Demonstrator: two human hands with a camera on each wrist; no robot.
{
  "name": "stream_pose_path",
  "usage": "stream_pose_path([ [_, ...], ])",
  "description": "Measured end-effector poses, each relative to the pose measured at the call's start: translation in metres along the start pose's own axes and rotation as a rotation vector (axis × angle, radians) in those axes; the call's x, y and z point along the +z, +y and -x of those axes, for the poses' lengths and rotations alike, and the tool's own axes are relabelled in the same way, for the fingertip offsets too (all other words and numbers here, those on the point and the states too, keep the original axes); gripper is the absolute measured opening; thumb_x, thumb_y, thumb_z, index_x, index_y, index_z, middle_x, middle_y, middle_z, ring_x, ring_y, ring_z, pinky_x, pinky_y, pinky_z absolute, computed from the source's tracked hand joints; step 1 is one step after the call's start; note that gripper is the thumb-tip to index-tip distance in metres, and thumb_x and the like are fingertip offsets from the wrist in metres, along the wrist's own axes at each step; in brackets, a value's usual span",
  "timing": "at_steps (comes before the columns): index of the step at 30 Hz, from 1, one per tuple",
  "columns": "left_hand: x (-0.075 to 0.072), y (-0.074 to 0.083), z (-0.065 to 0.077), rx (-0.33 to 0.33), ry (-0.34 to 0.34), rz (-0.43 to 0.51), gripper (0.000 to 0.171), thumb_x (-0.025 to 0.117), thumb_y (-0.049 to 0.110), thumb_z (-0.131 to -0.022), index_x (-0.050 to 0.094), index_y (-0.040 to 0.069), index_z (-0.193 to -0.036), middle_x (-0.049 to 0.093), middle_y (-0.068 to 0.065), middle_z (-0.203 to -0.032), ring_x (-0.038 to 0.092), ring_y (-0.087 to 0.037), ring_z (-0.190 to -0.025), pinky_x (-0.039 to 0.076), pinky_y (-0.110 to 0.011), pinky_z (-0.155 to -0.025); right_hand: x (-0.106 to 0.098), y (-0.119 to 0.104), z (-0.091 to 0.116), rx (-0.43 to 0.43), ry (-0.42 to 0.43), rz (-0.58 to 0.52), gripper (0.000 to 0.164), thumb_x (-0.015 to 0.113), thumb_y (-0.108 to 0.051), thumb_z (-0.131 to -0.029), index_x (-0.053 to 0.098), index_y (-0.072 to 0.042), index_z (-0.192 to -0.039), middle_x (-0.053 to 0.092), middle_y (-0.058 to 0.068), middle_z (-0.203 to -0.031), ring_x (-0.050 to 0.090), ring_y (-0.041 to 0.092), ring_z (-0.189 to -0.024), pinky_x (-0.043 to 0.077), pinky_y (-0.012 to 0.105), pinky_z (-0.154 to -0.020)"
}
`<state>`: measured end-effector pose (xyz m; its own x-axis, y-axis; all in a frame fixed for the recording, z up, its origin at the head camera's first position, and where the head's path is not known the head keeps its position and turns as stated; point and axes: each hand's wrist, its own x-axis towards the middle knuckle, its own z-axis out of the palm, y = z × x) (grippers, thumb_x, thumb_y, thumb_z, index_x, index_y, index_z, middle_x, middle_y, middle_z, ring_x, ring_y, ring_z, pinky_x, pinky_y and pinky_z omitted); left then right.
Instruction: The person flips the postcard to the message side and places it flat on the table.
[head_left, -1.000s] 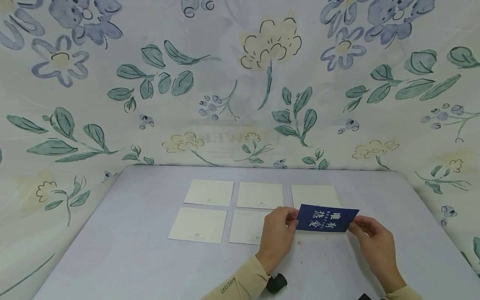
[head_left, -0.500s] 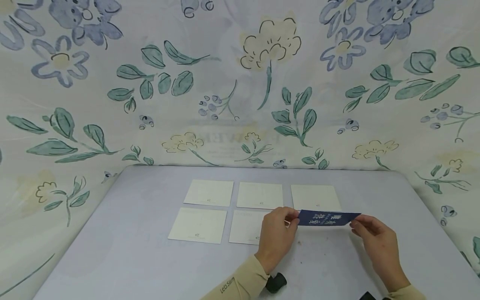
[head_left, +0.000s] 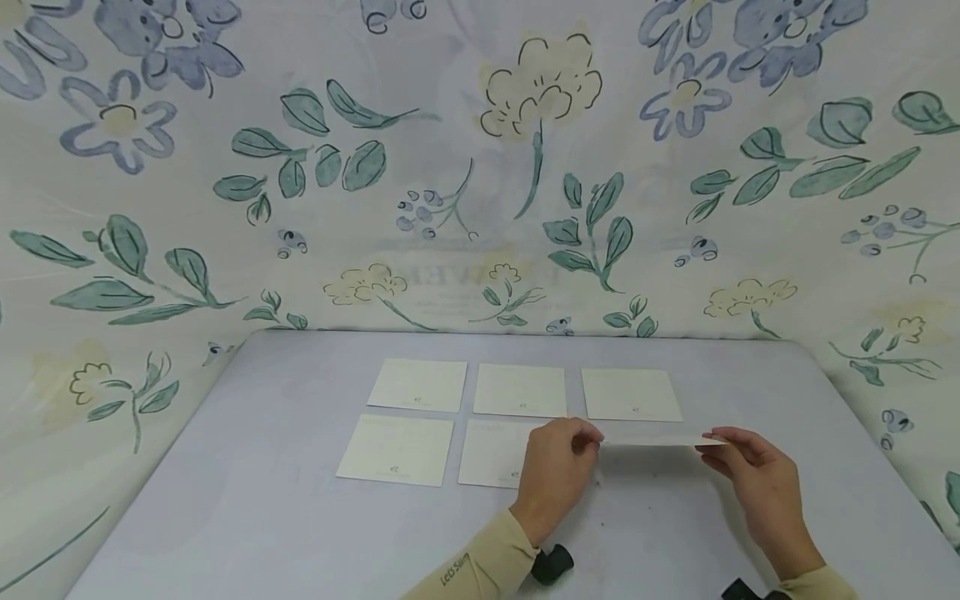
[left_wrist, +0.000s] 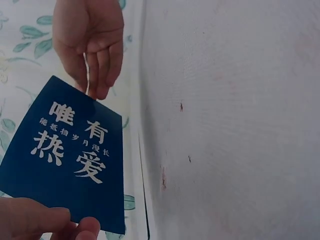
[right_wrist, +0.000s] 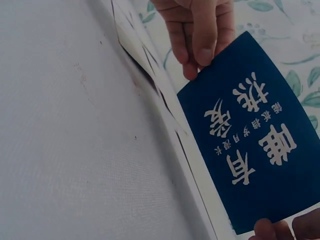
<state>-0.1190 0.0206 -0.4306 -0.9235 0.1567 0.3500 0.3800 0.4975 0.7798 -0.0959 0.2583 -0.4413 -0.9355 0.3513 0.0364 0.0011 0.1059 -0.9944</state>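
Note:
A blue card (left_wrist: 75,150) with white Chinese characters is held above the table by both hands. In the head view the card (head_left: 652,443) is seen nearly edge-on, as a thin pale strip. My left hand (head_left: 558,475) pinches its left end; my right hand (head_left: 761,487) pinches its right end. The blue printed face also fills much of the right wrist view, where the card (right_wrist: 250,140) bows slightly. Just behind the hands lies a cream card (head_left: 632,394), and another cream card (head_left: 487,454) is partly covered by the left hand.
More cream cards lie in two rows: one card (head_left: 417,385) at back left, one card (head_left: 521,390) at back middle, one card (head_left: 395,450) at front left. All rest on the pale table (head_left: 247,500). A floral cloth (head_left: 465,167) hangs behind.
The held card has tilted: its blue face, visible to the head view earlier, has turned away until only a thin edge shows. The right hand has shifted slightly right.

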Motion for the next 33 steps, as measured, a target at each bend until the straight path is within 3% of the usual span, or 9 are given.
stream_pose_path([
  [4, 0.001, -0.001, 0.000, -0.015, -0.021, 0.001, 0.012, 0.064, 0.003, -0.082, 0.070, 0.013, -0.082, 0.064, 0.010, -0.076, 0.055, 0.003, -0.069, 0.046, -0.013, -0.062, -0.003, 0.001, -0.002, 0.033, -0.016, -0.055, 0.037, 0.064, -0.013, -0.087, 0.053, 0.015, -0.110, 0.069, -0.007, -0.087, 0.067, 0.007, -0.080, 0.053, 0.024, -0.071],
  [10, 0.002, -0.003, 0.000, -0.033, -0.023, 0.020, 0.012, 0.064, 0.002, -0.082, 0.071, 0.011, -0.087, 0.067, 0.007, -0.080, 0.057, 0.004, -0.069, 0.047, -0.012, -0.062, -0.010, 0.001, -0.005, 0.092, -0.063, 0.081, 0.047, 0.068, -0.026, -0.084, 0.055, 0.010, -0.113, 0.064, -0.009, -0.091, 0.064, 0.003, -0.082, 0.054, 0.025, -0.073],
  [17, 0.002, -0.004, 0.000, -0.067, -0.004, 0.067, 0.011, 0.065, 0.006, -0.083, 0.072, 0.007, -0.092, 0.070, 0.003, -0.080, 0.059, 0.003, -0.068, 0.047, -0.012, -0.060, -0.013, -0.001, -0.005, 0.107, -0.066, 0.199, 0.046, 0.066, -0.026, -0.086, 0.056, 0.009, -0.114, 0.065, -0.013, -0.089, 0.063, 0.000, -0.082, 0.053, 0.023, -0.070],
  [23, 0.002, -0.005, -0.001, -0.113, -0.017, 0.104, 0.013, 0.067, 0.010, -0.083, 0.072, 0.007, -0.094, 0.070, 0.003, -0.082, 0.061, 0.003, -0.072, 0.049, -0.013, -0.063, -0.010, -0.002, -0.007, 0.149, -0.045, 0.252, 0.044, 0.067, -0.024, -0.086, 0.056, 0.006, -0.116, 0.068, -0.008, -0.091, 0.062, -0.001, -0.081, 0.052, 0.019, -0.069],
  [33, 0.002, -0.005, 0.001, -0.169, -0.070, 0.181, 0.017, 0.070, 0.011, -0.080, 0.071, 0.004, -0.095, 0.071, -0.001, -0.089, 0.064, 0.000, -0.076, 0.050, -0.014, -0.064, -0.011, -0.001, -0.006, 0.181, -0.089, 0.287, 0.049, 0.068, -0.028, -0.084, 0.054, 0.004, -0.119, 0.067, 0.002, -0.101, 0.062, -0.001, -0.083, 0.052, 0.020, -0.071],
])
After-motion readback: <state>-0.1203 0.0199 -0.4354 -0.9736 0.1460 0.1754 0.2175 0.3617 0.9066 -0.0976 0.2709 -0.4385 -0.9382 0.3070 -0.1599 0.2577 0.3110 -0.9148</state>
